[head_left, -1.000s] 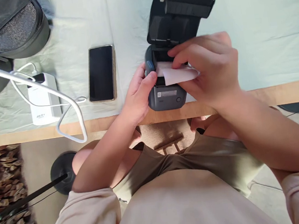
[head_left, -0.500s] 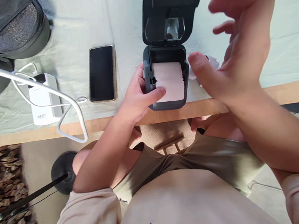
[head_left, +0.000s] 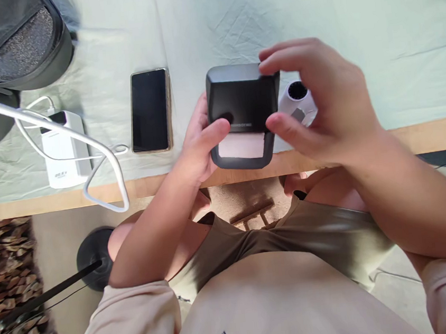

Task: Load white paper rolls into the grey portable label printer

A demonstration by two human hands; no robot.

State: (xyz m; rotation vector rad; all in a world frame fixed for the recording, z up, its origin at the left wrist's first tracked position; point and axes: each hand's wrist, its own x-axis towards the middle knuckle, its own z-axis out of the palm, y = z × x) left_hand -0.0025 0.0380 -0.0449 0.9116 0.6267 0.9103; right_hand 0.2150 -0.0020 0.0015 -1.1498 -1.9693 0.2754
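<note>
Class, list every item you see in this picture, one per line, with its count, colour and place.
printer: one, dark grey, lid shut, at table edge, held between both hands
paper strip: one, pale, at printer's front slot
paper roll: one, white, right of printer
phone: one, black screen, left of printer
power bank: one, white, far left, with white cable
bag: one, black, top left
table cloth: one, pale green
left hand: on printer's left side
right hand: grip on printer's right side

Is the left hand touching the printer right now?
Touching. The head view shows the left hand wrapped around the printer's left side, its thumb lying across the closed lid with no gap.
</note>
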